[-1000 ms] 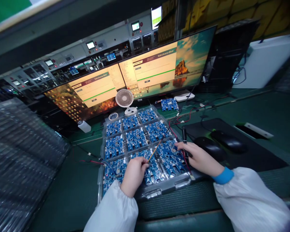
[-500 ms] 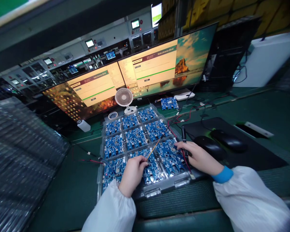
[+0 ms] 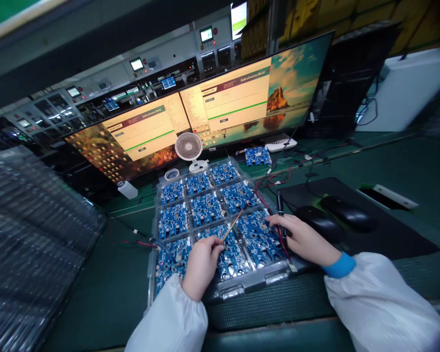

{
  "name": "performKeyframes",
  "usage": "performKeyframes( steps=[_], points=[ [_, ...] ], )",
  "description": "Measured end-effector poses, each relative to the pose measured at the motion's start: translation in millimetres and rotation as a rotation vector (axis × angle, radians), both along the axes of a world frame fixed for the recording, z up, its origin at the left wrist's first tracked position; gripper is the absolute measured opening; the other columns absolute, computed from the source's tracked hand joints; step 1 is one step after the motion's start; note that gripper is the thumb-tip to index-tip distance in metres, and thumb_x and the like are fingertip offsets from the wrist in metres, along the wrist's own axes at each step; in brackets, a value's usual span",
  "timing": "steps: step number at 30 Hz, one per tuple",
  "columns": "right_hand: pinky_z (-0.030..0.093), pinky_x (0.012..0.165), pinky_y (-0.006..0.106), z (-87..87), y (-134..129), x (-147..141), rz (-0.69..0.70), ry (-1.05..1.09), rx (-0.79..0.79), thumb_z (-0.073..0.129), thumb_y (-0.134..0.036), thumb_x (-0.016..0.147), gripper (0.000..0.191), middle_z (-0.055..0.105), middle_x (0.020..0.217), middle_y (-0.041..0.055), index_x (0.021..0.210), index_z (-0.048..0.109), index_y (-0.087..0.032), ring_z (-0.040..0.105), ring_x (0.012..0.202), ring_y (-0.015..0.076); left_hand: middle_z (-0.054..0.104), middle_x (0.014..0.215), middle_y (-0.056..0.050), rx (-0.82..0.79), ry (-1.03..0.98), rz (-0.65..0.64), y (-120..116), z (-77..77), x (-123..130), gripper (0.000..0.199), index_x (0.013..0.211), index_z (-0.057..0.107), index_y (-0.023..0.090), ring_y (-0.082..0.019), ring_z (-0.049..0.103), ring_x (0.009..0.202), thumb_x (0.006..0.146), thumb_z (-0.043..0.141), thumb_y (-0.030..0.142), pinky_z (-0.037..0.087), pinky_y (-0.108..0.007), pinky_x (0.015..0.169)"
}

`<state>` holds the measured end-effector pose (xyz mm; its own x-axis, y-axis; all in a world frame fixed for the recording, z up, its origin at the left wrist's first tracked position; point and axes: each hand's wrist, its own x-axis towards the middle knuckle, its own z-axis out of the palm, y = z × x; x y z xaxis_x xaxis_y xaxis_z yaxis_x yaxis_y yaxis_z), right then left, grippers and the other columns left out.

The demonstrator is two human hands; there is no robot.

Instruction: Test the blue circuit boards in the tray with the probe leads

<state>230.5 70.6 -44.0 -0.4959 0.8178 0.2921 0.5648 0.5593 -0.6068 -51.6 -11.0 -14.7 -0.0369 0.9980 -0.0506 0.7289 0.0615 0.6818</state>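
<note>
Pinches thin yellow cable (image 3: 233,226) narrowly between fingers of left hand (image 3: 201,264), slanting toward one o'clock over circuit-board tray (image 3: 251,284); grips black pen-shaped tool (image 3: 280,204) in right hand (image 3: 303,239) at three o'clock. Probably light, limp, easily kinked; best held near the end.

Blue boards (image 3: 207,208) flecked with white; yellowish wire (image 3: 232,227), perhaps orange; white sleeves (image 3: 172,318), blue cuff (image 3: 340,265); black mat (image 3: 388,239); white fan (image 3: 188,146); green bench (image 3: 99,274).

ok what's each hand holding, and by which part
Left hand: the orange wire, pinched at its visible near end. Right hand: a black pen-like tool, apparently gripped below its top.
</note>
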Motion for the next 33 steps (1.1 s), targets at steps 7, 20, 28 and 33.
performKeyframes(
  steps=[7, 20, 28, 33],
  points=[
    [0.048, 0.098, 0.041, 3.2, -1.1, -0.7, -0.003, 0.002, -0.005, 0.043, -0.014, 0.069, 0.040, 0.067, 0.113, 0.0043, 0.103, 0.061, -0.025, 0.060, 0.110, 0.0214, 0.071, 0.091, -0.002, 0.022, -0.010, 0.016, -1.3, -3.6, 0.6, 0.013, 0.087, 0.068, 0.023, -0.019, 0.062, 0.088, 0.086, 0.055, 0.025, 0.044, -0.030, 0.085],
    [0.049, 0.095, 0.045, 3.2, -3.1, -0.3, 0.053, -0.020, 0.112, 0.047, -0.013, 0.075, 0.034, 0.068, 0.114, 0.0038, 0.101, 0.064, -0.026, 0.061, 0.105, 0.0218, 0.069, 0.093, -0.004, 0.059, 0.076, -0.033, -3.1, 1.0, 7.0, 0.010, 0.084, 0.066, 0.020, -0.021, 0.060, 0.093, 0.085, 0.057, 0.016, 0.043, -0.036, 0.091],
    [0.049, 0.078, 0.036, 18.9, -21.2, -15.1, 0.058, -0.091, 0.456, 0.031, -0.005, 0.086, 0.053, 0.065, 0.083, 0.0059, 0.118, 0.064, -0.029, 0.056, 0.081, 0.0183, 0.063, 0.095, -0.007, 0.111, 0.174, -0.019, -4.2, -7.5, 17.9, 0.012, 0.092, 0.060, 0.018, -0.021, 0.057, 0.094, 0.089, 0.049, 0.014, 0.045, -0.038, 0.090],
    [0.040, 0.068, 0.031, 38.8, -30.7, -33.5, -0.017, -0.302, 0.784, 0.037, 0.000, 0.083, 0.049, 0.055, 0.071, 0.0053, 0.117, 0.065, -0.020, 0.047, 0.070, 0.0179, 0.061, 0.097, -0.007, 0.151, 0.111, 0.006, -9.3, -3.0, 21.3, 0.014, 0.096, 0.057, 0.017, -0.021, 0.057, 0.095, 0.090, 0.045, 0.012, 0.046, -0.039, 0.091]
  ],
)
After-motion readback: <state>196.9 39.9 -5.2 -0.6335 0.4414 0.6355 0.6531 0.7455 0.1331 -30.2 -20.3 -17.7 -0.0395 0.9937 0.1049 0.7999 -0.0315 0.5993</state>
